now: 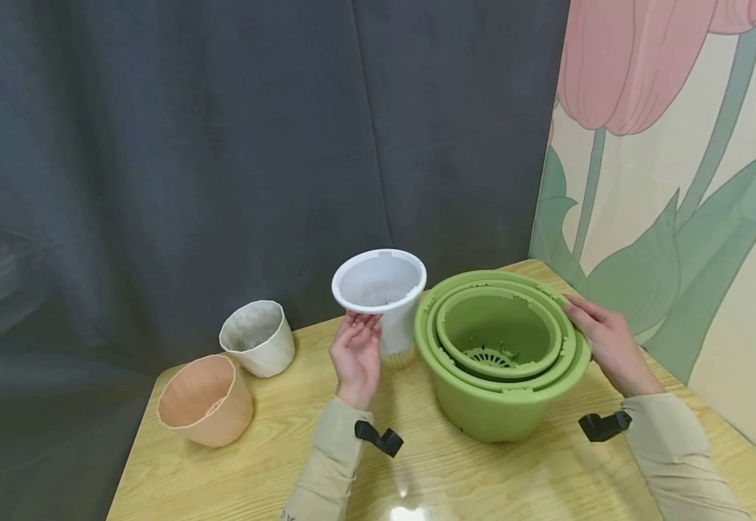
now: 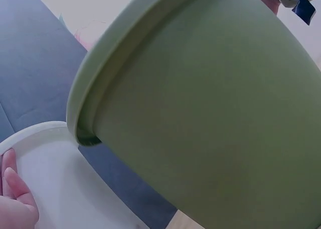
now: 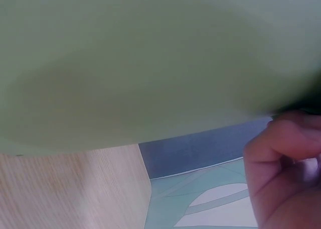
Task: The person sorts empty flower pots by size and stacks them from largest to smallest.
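Observation:
In the head view, my left hand is palm up, with loosely bent fingers touching the white pot just under its rim. The left wrist view shows these fingers against the pot's outer side; the thumb is hidden. A stack of green plastic pots, one inside another, is right of the white pot. The innermost green pot has a slotted bottom. My right hand grips the stack's rim on the right, thumb above and the other fingers hidden below.
A peach pot and a smaller off-white pot stand at the left of the wooden table. A dark curtain hangs along the back edge. On the right is a wall painted with tulips.

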Action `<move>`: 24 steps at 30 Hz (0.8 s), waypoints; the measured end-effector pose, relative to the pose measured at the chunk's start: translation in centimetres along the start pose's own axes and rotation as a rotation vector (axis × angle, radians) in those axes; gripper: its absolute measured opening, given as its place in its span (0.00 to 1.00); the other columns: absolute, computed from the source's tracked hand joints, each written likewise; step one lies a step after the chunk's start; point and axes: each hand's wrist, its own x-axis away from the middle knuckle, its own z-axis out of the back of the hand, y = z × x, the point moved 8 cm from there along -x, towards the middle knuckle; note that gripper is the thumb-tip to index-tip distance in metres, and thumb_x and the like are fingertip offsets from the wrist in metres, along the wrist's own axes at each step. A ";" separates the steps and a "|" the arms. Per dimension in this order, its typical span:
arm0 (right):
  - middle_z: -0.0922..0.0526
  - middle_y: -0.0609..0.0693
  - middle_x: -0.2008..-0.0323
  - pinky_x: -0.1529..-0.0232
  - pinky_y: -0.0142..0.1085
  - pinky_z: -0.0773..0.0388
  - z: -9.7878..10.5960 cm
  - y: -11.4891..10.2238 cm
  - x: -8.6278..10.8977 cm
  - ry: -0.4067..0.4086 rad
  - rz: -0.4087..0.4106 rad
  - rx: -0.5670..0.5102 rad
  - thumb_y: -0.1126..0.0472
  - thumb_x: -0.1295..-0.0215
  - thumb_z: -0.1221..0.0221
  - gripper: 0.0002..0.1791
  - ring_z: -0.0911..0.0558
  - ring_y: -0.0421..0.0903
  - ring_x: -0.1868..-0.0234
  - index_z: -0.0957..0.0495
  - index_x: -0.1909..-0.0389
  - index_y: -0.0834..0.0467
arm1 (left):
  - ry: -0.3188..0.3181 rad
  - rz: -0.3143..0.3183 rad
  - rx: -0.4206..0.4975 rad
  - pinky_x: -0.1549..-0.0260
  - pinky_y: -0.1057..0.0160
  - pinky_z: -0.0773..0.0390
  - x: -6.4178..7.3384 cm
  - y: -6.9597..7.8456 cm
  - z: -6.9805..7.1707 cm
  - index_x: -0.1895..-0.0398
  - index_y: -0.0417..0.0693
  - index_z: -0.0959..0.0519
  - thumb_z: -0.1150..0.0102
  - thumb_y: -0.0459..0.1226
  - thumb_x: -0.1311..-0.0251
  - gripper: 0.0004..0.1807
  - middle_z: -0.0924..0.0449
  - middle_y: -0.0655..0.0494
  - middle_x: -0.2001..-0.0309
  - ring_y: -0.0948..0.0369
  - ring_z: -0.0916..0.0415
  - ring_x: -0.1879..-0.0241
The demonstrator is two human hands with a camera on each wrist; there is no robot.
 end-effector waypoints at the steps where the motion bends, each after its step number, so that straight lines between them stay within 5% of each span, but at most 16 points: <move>1: 0.27 0.17 0.60 0.70 0.27 0.20 0.0 0.0 0.0 0.000 0.002 0.000 0.46 0.26 0.55 0.34 0.18 0.28 0.68 0.41 0.30 0.68 | -0.003 0.000 0.001 0.59 0.66 0.30 0.0 0.0 -0.1 0.60 0.45 0.31 0.68 0.27 0.39 0.14 0.28 0.53 0.64 0.57 0.24 0.59; 17: 0.27 0.19 0.58 0.67 0.24 0.21 0.0 -0.1 0.0 0.011 0.001 0.006 0.46 0.26 0.55 0.34 0.21 0.24 0.63 0.40 0.31 0.67 | -0.012 0.000 0.016 0.60 0.65 0.30 0.2 0.4 -0.7 0.59 0.45 0.30 0.69 0.27 0.39 0.15 0.27 0.53 0.64 0.57 0.24 0.59; 24: 0.26 0.19 0.58 0.66 0.23 0.21 -0.1 -0.1 0.0 0.007 -0.007 -0.030 0.47 0.26 0.54 0.34 0.20 0.24 0.63 0.41 0.31 0.69 | -0.009 -0.023 -0.077 0.61 0.68 0.28 0.3 0.7 -1.1 0.62 0.46 0.30 0.59 0.27 0.33 0.08 0.26 0.54 0.62 0.59 0.24 0.60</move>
